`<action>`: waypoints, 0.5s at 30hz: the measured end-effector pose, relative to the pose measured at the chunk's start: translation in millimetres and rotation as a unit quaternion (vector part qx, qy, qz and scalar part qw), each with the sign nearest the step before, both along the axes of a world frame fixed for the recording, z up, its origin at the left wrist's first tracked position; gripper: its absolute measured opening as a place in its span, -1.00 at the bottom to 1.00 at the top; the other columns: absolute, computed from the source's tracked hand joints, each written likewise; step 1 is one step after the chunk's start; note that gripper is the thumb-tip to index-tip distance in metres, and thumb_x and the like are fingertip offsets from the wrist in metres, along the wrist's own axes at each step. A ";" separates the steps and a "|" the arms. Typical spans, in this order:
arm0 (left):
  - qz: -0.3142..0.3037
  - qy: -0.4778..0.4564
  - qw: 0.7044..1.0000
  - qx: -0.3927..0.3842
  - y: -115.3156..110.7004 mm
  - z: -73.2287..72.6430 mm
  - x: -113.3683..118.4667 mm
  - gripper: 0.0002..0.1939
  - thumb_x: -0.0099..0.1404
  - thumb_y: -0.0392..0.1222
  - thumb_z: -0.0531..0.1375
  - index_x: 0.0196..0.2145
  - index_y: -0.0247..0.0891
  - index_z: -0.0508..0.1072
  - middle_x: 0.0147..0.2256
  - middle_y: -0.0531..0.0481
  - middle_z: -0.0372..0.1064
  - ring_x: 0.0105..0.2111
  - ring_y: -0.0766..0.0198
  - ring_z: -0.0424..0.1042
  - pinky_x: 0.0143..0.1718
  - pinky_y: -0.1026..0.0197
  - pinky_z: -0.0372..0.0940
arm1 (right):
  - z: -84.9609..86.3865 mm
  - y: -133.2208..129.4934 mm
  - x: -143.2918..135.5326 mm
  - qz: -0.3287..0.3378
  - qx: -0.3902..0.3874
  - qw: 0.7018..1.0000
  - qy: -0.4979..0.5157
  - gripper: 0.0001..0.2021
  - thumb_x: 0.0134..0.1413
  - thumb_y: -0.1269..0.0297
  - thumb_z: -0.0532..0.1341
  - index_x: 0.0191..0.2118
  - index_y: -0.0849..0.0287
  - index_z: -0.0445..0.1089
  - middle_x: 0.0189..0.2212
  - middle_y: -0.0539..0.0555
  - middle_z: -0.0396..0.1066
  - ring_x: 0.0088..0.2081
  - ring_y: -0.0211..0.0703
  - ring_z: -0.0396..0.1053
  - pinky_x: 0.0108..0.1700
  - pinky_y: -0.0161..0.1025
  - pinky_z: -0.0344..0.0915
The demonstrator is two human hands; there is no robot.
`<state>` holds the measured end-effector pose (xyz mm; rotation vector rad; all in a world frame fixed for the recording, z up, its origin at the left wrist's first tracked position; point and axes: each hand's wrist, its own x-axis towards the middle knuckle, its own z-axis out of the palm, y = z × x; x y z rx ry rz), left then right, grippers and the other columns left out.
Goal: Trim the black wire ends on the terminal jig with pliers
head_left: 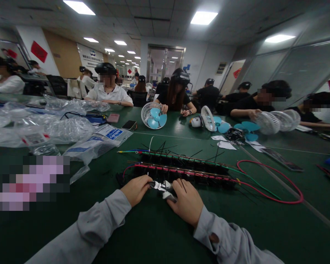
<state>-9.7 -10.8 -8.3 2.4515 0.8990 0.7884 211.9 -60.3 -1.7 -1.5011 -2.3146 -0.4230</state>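
Observation:
On the green table, a long bundle of black parts point(217, 182) carries red, green and bare copper-coloured wires, tied with many black cable ties whose tails stick up. My right hand point(188, 200) is closed around what look like small pliers with white handles point(169, 196), their metal head pointing left. Close to that head, my left hand point(137, 189) has its fingers pinched together at the bundle's near edge. Whatever those fingers hold is hidden. A red cable point(301, 194) loops out from the bundle's right end.
Clear plastic bags point(57, 123) are heaped at left, beside a printed bag point(99, 141). A phone point(129, 125) lies behind. Across the table, people handle fans with blue blades point(155, 118). Papers point(226, 145) and a dark flat object point(283, 160) lie at right.

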 end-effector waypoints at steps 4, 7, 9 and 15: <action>0.000 0.003 1.000 -0.001 1.5 -1.9 -0.4 -0.84 0.28 -0.38 -0.03 -0.25 -0.30 0.31 -0.32 -0.06 0.33 -0.31 0.23 0.35 -0.22 0.17 0.28 | -1.0 0.0 0.2 -0.001 -0.007 1.000 0.001 -0.77 -0.13 0.19 0.20 -0.34 0.17 0.22 -0.38 0.07 0.27 -0.33 -0.12 0.20 -0.26 -0.20 0.11; -0.003 0.002 1.000 -0.002 3.1 -4.1 -0.6 -0.84 0.28 -0.39 -0.03 -0.25 -0.29 0.31 -0.33 -0.05 0.33 -0.31 0.23 0.35 -0.23 0.17 0.29 | -0.5 -0.4 -0.1 0.000 -0.008 1.000 0.007 -0.78 -0.13 0.19 0.20 -0.34 0.17 0.23 -0.40 0.07 0.28 -0.34 -0.14 0.22 -0.27 -0.21 0.12; -0.005 0.000 1.000 0.001 2.9 -3.7 -0.6 -0.84 0.28 -0.39 -0.02 -0.25 -0.29 0.32 -0.33 -0.04 0.33 -0.31 0.23 0.35 -0.23 0.18 0.29 | 0.3 -0.9 -0.4 -0.002 -0.011 1.000 0.011 -0.79 -0.13 0.20 0.20 -0.35 0.17 0.23 -0.40 0.06 0.28 -0.35 -0.15 0.22 -0.28 -0.22 0.13; -0.004 0.004 1.000 0.003 0.1 1.4 -0.2 -0.84 0.29 -0.38 -0.03 -0.26 -0.30 0.31 -0.33 -0.04 0.32 -0.31 0.24 0.34 -0.22 0.18 0.29 | 1.6 -1.2 -1.0 -0.010 -0.033 0.999 0.009 -0.81 -0.12 0.20 0.19 -0.37 0.16 0.23 -0.40 0.06 0.27 -0.35 -0.15 0.22 -0.28 -0.23 0.13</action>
